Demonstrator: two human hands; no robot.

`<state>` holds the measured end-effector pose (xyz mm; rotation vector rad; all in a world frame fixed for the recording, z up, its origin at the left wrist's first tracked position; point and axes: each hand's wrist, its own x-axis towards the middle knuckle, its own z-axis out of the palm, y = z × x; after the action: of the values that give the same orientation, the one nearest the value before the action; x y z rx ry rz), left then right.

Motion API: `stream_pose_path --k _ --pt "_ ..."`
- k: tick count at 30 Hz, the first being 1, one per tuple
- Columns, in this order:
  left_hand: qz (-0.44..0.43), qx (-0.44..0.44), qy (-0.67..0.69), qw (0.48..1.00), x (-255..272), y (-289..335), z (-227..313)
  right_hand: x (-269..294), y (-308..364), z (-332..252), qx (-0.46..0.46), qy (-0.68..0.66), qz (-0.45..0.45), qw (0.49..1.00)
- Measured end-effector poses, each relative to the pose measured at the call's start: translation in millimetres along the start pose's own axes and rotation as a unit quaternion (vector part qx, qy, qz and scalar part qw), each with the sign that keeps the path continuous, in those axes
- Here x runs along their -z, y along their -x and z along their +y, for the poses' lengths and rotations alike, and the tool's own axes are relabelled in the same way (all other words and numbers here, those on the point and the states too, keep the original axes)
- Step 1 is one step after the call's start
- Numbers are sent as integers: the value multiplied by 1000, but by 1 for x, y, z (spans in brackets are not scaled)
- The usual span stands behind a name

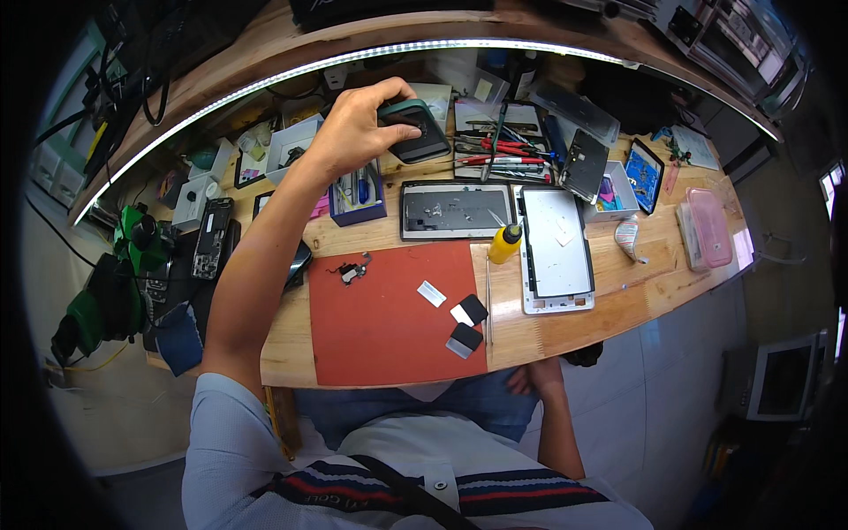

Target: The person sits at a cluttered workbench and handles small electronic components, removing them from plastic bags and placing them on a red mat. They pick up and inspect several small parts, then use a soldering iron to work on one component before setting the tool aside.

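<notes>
- Toward the far middle of the bench, the person's left hand (358, 124) holds a dark phone (426, 143) in a green case, thumb pressed on the front and fingers behind it.
- Only that one-handed pinch visibly holds the phone; if the thumb slid on the smooth face, it could drop onto the pen box (360, 210) or the open device shell (477, 201), both just nearer.
- Small loose bits (435, 211) lie in that shell; a knock could scatter them.
- Below the near edge, the right hand (537, 378) hangs by the lap, away from the phone, so it could hardly catch a slip. Shadow hides whether its fingers are apart or together.
- Across the left side, the bare left forearm (252, 274) passes close to a circuit board (212, 237); lowering it carelessly could drag the board.
- Right of the red mat (380, 327), a yellow bottle (504, 247) stands beside slim tweezers (488, 300); a wide sweep could tip it.
</notes>
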<state>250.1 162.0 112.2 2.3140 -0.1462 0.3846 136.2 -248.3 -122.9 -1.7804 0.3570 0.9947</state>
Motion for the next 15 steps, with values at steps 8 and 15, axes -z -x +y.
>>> stream_pose_path --k 8,15 --pt "282 -41 290 914 42 103 4 -2 1 8 49 11 4 999" --pt "309 91 581 748 46 170 -30 -8 6 5 76 31 2 997"
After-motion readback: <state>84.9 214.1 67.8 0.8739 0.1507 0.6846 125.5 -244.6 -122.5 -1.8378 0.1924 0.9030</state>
